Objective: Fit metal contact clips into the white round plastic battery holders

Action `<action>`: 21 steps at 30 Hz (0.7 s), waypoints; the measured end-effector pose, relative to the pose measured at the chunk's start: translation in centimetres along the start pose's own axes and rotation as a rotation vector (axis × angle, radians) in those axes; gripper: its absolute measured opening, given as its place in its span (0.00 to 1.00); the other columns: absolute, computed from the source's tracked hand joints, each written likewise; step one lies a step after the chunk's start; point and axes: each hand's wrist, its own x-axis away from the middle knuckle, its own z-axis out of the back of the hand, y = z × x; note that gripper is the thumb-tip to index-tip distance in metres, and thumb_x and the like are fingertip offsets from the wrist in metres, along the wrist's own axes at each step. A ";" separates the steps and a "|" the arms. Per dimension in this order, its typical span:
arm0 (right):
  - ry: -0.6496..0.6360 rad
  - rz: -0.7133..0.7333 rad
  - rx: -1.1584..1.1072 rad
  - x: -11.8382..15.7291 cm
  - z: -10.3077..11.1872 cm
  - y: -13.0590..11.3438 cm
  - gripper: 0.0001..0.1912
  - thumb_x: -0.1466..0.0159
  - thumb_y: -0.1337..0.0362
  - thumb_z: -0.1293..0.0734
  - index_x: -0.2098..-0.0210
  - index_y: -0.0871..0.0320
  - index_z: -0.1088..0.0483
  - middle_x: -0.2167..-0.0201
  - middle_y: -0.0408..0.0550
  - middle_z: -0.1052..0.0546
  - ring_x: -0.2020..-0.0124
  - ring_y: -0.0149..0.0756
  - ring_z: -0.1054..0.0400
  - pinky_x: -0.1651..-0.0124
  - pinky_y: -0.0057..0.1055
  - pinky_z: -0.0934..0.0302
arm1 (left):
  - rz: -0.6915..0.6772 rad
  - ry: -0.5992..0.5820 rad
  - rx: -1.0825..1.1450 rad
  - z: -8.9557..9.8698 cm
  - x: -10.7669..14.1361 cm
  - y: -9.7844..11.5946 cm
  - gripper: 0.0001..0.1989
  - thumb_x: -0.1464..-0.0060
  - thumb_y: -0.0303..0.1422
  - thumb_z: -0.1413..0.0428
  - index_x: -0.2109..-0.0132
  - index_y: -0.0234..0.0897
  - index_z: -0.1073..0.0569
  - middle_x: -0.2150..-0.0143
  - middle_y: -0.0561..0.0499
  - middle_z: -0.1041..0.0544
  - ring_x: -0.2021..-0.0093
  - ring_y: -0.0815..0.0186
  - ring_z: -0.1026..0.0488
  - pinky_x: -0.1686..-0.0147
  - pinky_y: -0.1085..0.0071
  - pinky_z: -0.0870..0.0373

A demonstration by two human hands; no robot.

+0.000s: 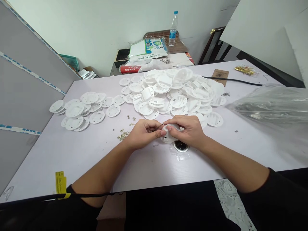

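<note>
Near the front middle of the table, my right hand (189, 130) is closed on a white round plastic plate (169, 137), thumb on its face and fingers behind. My left hand (144, 134) is closed at the plate's left edge, its thumb touching or nearly touching it. A thin dark piece (157, 127) shows between the left fingers and reaches toward the right index fingertip; its kind is too small to tell. Just below the plate lies a round black disc with a pale rim (181, 146), under clear tape on the table. Small metal parts (123, 134) lie scattered left of my left hand.
A large heap of white plates (178, 101) covers the table behind my hands, with a smaller group (74, 109) at left. A clear plastic bag (271, 102) lies at right. A black cable (233, 80) crosses the back; a water bottle (172, 30) stands beyond.
</note>
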 end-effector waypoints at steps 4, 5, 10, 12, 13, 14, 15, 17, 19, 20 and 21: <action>-0.031 -0.075 -0.071 0.1 0.3 0.2 0.09 0.32 0.65 0.34 0.58 0.60 0.22 0.68 0.45 0.19 0.75 0.26 0.30 0.72 0.26 0.38 | 0.058 0.023 0.015 0.0 0.0 0.1 0.17 0.53 0.42 0.30 0.65 0.31 0.21 0.73 0.51 0.28 0.73 0.73 0.36 0.75 0.76 0.39; -0.047 -0.113 -0.101 0.2 0.4 0.3 0.10 0.31 0.63 0.35 0.57 0.60 0.23 0.69 0.45 0.19 0.76 0.26 0.32 0.73 0.26 0.39 | 0.075 0.034 0.028 0.1 0.0 0.2 0.18 0.54 0.42 0.30 0.65 0.31 0.21 0.74 0.52 0.29 0.74 0.74 0.37 0.76 0.76 0.40; -0.295 -0.384 -0.332 0.4 0.7 0.7 0.22 0.33 0.58 0.32 0.42 0.59 0.33 0.73 0.42 0.24 0.77 0.29 0.31 0.75 0.26 0.37 | 0.071 0.086 0.126 0.5 0.0 -0.1 0.17 0.51 0.41 0.31 0.60 0.33 0.20 0.76 0.53 0.30 0.76 0.74 0.35 0.77 0.77 0.39; -0.346 -0.426 -0.373 0.3 0.8 0.6 0.23 0.34 0.58 0.31 0.42 0.58 0.35 0.72 0.42 0.24 0.76 0.30 0.31 0.74 0.26 0.36 | 0.030 0.084 0.114 0.6 0.0 -0.4 0.16 0.50 0.40 0.32 0.60 0.33 0.20 0.72 0.50 0.26 0.73 0.72 0.32 0.74 0.76 0.35; -0.349 -0.417 -0.372 0.3 0.7 0.5 0.21 0.34 0.58 0.31 0.43 0.57 0.34 0.69 0.43 0.24 0.74 0.30 0.31 0.73 0.26 0.36 | 0.002 0.090 0.087 0.7 0.1 -0.6 0.15 0.50 0.40 0.32 0.61 0.33 0.20 0.71 0.49 0.25 0.72 0.72 0.31 0.73 0.75 0.35; -0.350 -0.394 -0.360 0.3 0.7 0.4 0.20 0.34 0.59 0.32 0.44 0.57 0.33 0.67 0.45 0.23 0.73 0.30 0.30 0.73 0.26 0.36 | -0.030 0.102 0.050 0.7 0.1 -0.7 0.15 0.50 0.40 0.32 0.62 0.32 0.20 0.71 0.49 0.25 0.72 0.72 0.32 0.74 0.75 0.36; -0.347 -0.362 -0.338 0.3 0.7 0.3 0.20 0.34 0.59 0.32 0.45 0.56 0.33 0.65 0.46 0.23 0.71 0.30 0.31 0.72 0.26 0.36 | -0.061 0.121 0.010 0.7 0.2 -0.8 0.15 0.50 0.40 0.32 0.64 0.32 0.20 0.72 0.49 0.26 0.73 0.72 0.33 0.75 0.75 0.37; -0.343 -0.304 -0.276 0.3 0.6 0.2 0.20 0.35 0.59 0.31 0.45 0.56 0.33 0.68 0.44 0.24 0.74 0.29 0.33 0.74 0.26 0.39 | -0.103 0.159 -0.068 0.7 0.3 -0.8 0.14 0.51 0.40 0.32 0.67 0.32 0.21 0.76 0.51 0.29 0.76 0.73 0.38 0.77 0.74 0.41; -0.359 -0.279 -0.197 0.5 0.5 0.1 0.22 0.35 0.59 0.32 0.43 0.55 0.34 0.79 0.37 0.32 0.81 0.27 0.39 0.79 0.25 0.45 | -0.103 0.187 -0.141 0.7 0.4 -0.7 0.13 0.52 0.38 0.32 0.68 0.32 0.21 0.77 0.52 0.30 0.77 0.74 0.40 0.78 0.74 0.43; -0.363 -0.271 -0.156 0.6 0.4 0.1 0.24 0.35 0.59 0.32 0.41 0.56 0.35 0.84 0.33 0.37 0.85 0.26 0.44 0.81 0.25 0.48 | -0.093 0.195 -0.182 0.6 0.4 -0.6 0.12 0.51 0.38 0.33 0.68 0.32 0.22 0.77 0.52 0.30 0.78 0.74 0.41 0.78 0.74 0.43; -0.366 -0.263 -0.117 0.6 0.4 0.1 0.25 0.35 0.59 0.33 0.40 0.56 0.36 0.86 0.30 0.42 0.87 0.26 0.47 0.82 0.25 0.51 | -0.085 0.202 -0.226 0.6 0.4 -0.5 0.11 0.51 0.37 0.34 0.68 0.32 0.22 0.77 0.53 0.30 0.78 0.75 0.42 0.78 0.74 0.44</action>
